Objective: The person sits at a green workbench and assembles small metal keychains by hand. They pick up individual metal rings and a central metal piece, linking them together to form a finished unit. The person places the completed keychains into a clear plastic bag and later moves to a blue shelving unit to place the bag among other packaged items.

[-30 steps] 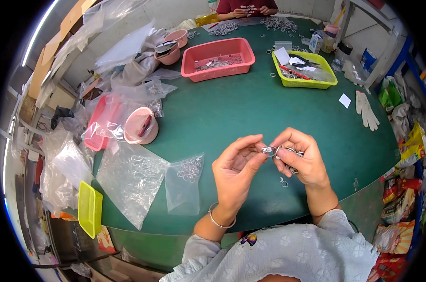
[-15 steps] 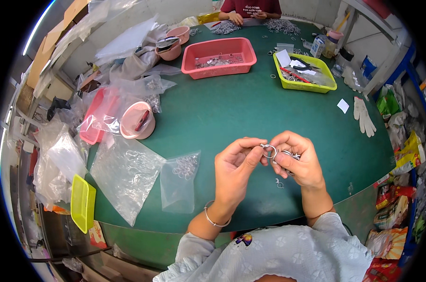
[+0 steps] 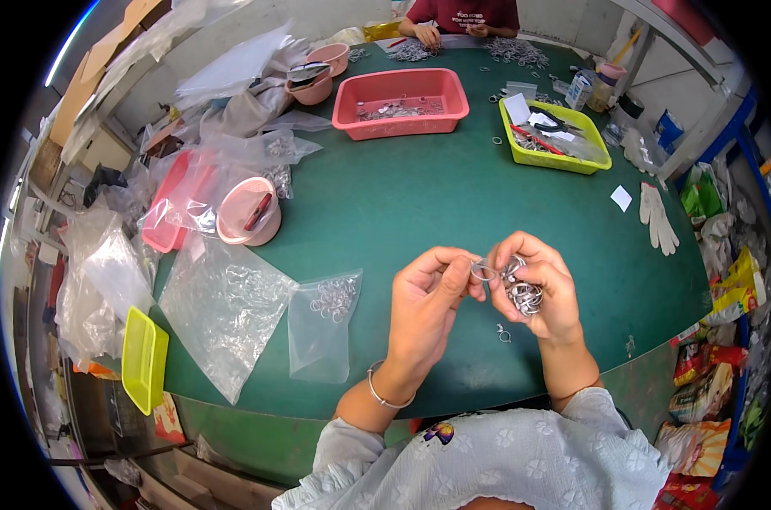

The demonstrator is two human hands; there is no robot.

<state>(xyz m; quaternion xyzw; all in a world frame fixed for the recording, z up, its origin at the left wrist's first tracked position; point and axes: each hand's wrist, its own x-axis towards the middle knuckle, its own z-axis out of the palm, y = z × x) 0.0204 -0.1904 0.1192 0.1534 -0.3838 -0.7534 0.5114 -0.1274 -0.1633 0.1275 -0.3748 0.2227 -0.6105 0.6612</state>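
My left hand [image 3: 428, 297] pinches a silver metal ring [image 3: 484, 271] between thumb and fingertips. My right hand [image 3: 554, 276] meets it on the ring's other side, its fingertips close against the ring. In the curled right palm sits a bunch of silver metal rings [image 3: 526, 297]. Both hands hover over the green table [image 3: 385, 204]. One loose ring with a small clasp-like end [image 3: 504, 335] lies on the table just below them. To the left lies a clear bag [image 3: 319, 350] with several rings inside.
A pink basin [image 3: 401, 127] with metal pieces stands farther back. At right are a yellow-green tray [image 3: 564, 161] with pliers [image 3: 555, 124] and a white glove [image 3: 655, 221]. Left are a pink tub [image 3: 262, 231] and plastic sheeting [image 3: 224, 323]. A person in dark red [image 3: 487, 12] works across the table.
My right hand has turned and opened its curl somewhat, so more of the ring bunch shows. The pinched ring has tilted between my fingertips.
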